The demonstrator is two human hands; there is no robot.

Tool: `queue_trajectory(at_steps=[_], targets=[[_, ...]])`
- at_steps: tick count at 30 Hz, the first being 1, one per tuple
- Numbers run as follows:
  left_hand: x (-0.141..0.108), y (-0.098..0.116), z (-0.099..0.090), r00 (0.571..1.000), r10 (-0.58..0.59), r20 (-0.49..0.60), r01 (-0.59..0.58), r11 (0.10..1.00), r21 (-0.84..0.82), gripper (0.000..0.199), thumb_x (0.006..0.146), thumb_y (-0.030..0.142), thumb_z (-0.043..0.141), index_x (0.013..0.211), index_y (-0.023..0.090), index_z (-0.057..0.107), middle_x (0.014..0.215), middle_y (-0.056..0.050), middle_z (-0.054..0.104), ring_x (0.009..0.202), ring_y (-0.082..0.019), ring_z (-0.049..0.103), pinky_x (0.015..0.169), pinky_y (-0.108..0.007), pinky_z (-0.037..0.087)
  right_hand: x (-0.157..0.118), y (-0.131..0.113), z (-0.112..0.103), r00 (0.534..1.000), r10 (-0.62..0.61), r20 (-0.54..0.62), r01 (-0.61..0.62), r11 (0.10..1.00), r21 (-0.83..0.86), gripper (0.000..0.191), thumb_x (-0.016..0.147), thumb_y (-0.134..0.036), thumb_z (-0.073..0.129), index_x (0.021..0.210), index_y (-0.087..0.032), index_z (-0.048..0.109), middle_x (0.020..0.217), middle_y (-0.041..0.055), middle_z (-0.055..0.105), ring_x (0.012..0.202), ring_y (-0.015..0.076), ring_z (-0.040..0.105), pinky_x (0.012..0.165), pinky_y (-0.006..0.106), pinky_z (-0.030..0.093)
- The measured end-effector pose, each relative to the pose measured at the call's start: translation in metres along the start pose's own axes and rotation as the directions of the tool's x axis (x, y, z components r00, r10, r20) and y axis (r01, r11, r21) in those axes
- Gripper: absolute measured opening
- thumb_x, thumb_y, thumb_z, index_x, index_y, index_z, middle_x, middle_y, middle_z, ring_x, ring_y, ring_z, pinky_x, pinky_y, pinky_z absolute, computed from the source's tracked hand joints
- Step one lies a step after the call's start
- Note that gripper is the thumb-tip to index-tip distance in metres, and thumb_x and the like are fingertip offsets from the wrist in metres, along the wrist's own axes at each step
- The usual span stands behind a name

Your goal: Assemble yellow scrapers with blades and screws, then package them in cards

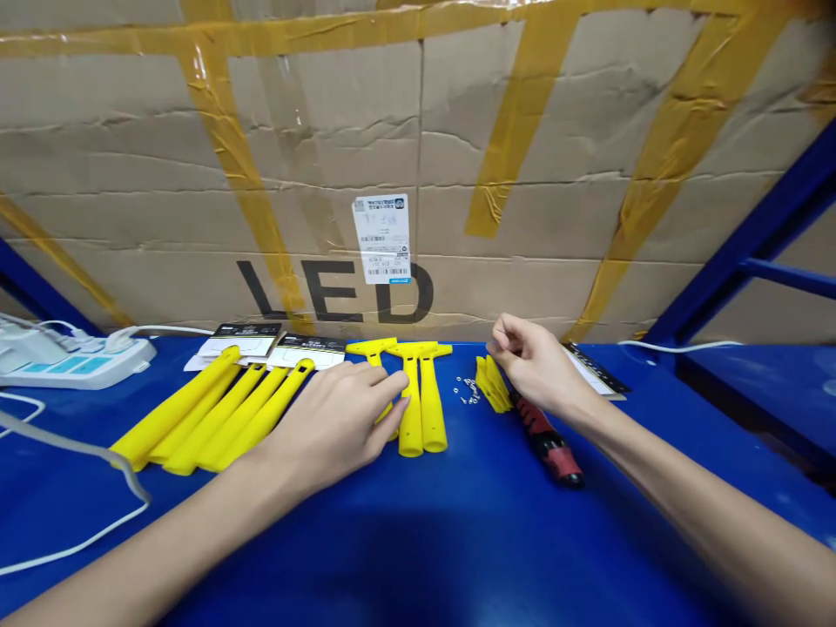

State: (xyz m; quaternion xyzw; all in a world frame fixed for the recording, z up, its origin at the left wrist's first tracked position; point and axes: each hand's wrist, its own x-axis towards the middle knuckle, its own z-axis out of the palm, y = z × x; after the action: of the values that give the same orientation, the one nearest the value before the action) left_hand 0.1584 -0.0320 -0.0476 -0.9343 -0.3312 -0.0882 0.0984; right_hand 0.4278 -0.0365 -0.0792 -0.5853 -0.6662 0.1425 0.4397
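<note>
My left hand [340,414] is over the leftmost of three yellow T-shaped plastic handles [410,409], covering much of it. Its index finger and thumb are apart, with yellow plastic showing between them; the other fingers are partly hidden. My right hand [532,361] is raised over small yellow plastic pieces [493,383], its fingers curled and pinched together. Whatever it may hold is too small or hidden to make out. Below that hand lies a red-and-black screwdriver [545,440], its front end covered. Tiny metal parts [468,389], probably screws, are scattered left of the yellow pieces.
Several yellow tubular handles [215,418] lie side by side at the left, near printed cards [306,351]. A white power strip [84,364] and cables occupy the far left. A taped cardboard box [313,174] stands behind the blue table [418,540]; another card [594,370] lies at right.
</note>
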Motion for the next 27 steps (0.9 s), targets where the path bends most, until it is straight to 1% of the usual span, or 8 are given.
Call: queue_trajectory(at_steps=[5, 11, 15, 18, 21, 23, 25, 27], targets=[[0.021, 0.019, 0.003, 0.994, 0.096, 0.042, -0.097, 0.995, -0.001, 0.03, 0.103, 0.03, 0.036, 0.09, 0.021, 0.061, 0.085, -0.005, 0.068, 0.081, -0.025, 0.066, 0.071, -0.038, 0.048, -0.02, 0.01, -0.027, 0.993, 0.053, -0.106, -0.047, 0.998, 0.051, 0.033, 0.075, -0.017, 0.053, 0.064, -0.025, 0.023, 0.06, -0.006, 0.026, 0.058, 0.0113, 0.024, 0.052, 0.026, 0.022], [0.048, 0.043, 0.008, 0.986, 0.144, 0.085, -0.138, 0.988, -0.075, 0.027, 0.103, 0.031, 0.038, 0.099, 0.022, 0.063, 0.088, -0.006, 0.069, 0.084, -0.027, 0.067, 0.072, -0.039, 0.05, -0.025, 0.03, -0.054, 0.983, 0.132, -0.129, -0.13, 0.991, 0.028, 0.016, 0.083, -0.026, 0.053, 0.072, -0.024, 0.042, 0.058, -0.006, 0.037, 0.052, 0.0119, 0.032, 0.051, 0.025, 0.027], [0.063, 0.06, 0.011, 0.98, 0.138, 0.141, -0.122, 0.985, -0.119, 0.024, 0.101, 0.03, 0.043, 0.101, 0.021, 0.064, 0.094, -0.007, 0.07, 0.086, -0.027, 0.068, 0.072, -0.039, 0.051, -0.027, 0.036, -0.068, 0.975, 0.137, -0.175, -0.156, 0.983, -0.098, 0.007, 0.084, -0.021, 0.051, 0.078, -0.024, 0.051, 0.056, -0.0053, 0.04, 0.051, 0.0139, 0.038, 0.052, 0.027, 0.029], [0.071, 0.064, 0.014, 0.984, 0.08, 0.162, -0.064, 0.993, -0.102, 0.025, 0.1, 0.03, 0.043, 0.1, 0.019, 0.066, 0.1, -0.011, 0.07, 0.091, -0.029, 0.069, 0.074, -0.04, 0.053, -0.031, 0.037, -0.073, 0.975, 0.091, -0.203, -0.154, 0.934, -0.323, 0.009, 0.085, -0.017, 0.049, 0.086, -0.024, 0.055, 0.057, -0.0036, 0.048, 0.053, 0.0155, 0.044, 0.055, 0.028, 0.03], [0.073, 0.06, 0.016, 0.984, -0.045, 0.175, 0.049, 0.999, -0.016, 0.026, 0.099, 0.032, 0.045, 0.104, 0.018, 0.066, 0.104, -0.013, 0.07, 0.092, -0.031, 0.07, 0.074, -0.04, 0.054, -0.034, 0.039, -0.076, 0.978, 0.044, -0.202, -0.141, 0.859, -0.493, 0.015, 0.086, -0.018, 0.052, 0.099, -0.023, 0.059, 0.07, 0.001, 0.061, 0.061, 0.0184, 0.053, 0.059, 0.029, 0.033], [0.074, 0.054, 0.015, 0.973, -0.121, 0.196, 0.115, 0.993, 0.038, 0.027, 0.098, 0.034, 0.048, 0.106, 0.017, 0.067, 0.104, -0.014, 0.07, 0.091, -0.032, 0.071, 0.074, -0.04, 0.054, -0.034, 0.042, -0.075, 0.979, 0.063, -0.192, -0.155, 0.843, -0.515, 0.013, 0.086, -0.018, 0.054, 0.096, -0.022, 0.061, 0.078, 0.0043, 0.067, 0.069, 0.0204, 0.059, 0.062, 0.03, 0.036], [0.073, 0.046, 0.011, 0.963, -0.174, 0.205, 0.163, 0.984, 0.067, 0.029, 0.098, 0.036, 0.048, 0.109, 0.017, 0.066, 0.103, -0.015, 0.072, 0.092, -0.033, 0.071, 0.075, -0.041, 0.054, -0.035, 0.041, -0.071, 0.983, 0.079, -0.164, -0.15, 0.862, -0.483, 0.01, 0.086, -0.018, 0.054, 0.09, -0.022, 0.062, 0.079, 0.0045, 0.069, 0.071, 0.0204, 0.062, 0.064, 0.03, 0.039], [0.073, 0.038, 0.006, 0.949, -0.233, 0.21, 0.217, 0.971, 0.098, 0.033, 0.098, 0.038, 0.045, 0.111, 0.017, 0.066, 0.101, -0.016, 0.073, 0.092, -0.035, 0.072, 0.073, -0.042, 0.054, -0.036, 0.037, -0.064, 0.99, 0.061, -0.125, -0.11, 0.894, -0.435, 0.01, 0.088, -0.02, 0.054, 0.092, -0.022, 0.063, 0.078, 0.0031, 0.07, 0.069, 0.0193, 0.061, 0.064, 0.03, 0.04]])
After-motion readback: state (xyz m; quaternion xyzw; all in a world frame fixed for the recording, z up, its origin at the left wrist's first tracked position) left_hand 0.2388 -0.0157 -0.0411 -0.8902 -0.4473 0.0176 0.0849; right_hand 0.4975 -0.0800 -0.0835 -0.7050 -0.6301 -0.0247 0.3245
